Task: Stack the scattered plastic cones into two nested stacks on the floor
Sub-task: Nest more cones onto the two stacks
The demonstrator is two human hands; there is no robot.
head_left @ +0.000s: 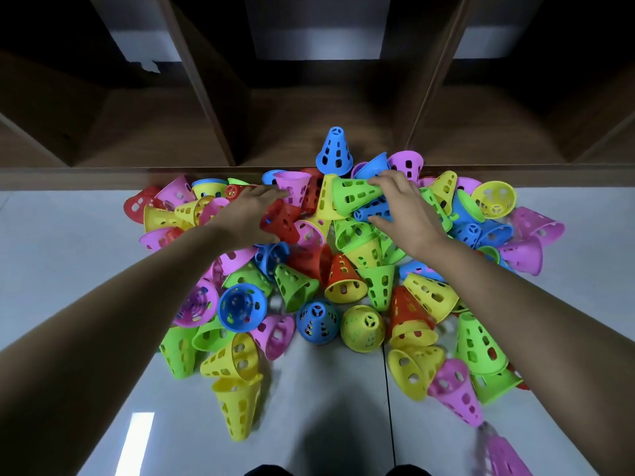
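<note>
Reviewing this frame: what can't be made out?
Head view:
- Left hand: whether it grips the red cone; its back hides the palm.
- Right hand on the green cone: same.
- Pink thing, bottom right: blurred, cut off by the edge.
- Lower cones in the pile: buried under others.

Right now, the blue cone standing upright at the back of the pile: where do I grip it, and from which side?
Pinch the blue cone round its narrow upper wall, coming straight down from above. It stands upright with its wide rim down and its tip free, while a tipped blue cone crowds its base on the right. The right hand is probably the nearer one.
</note>
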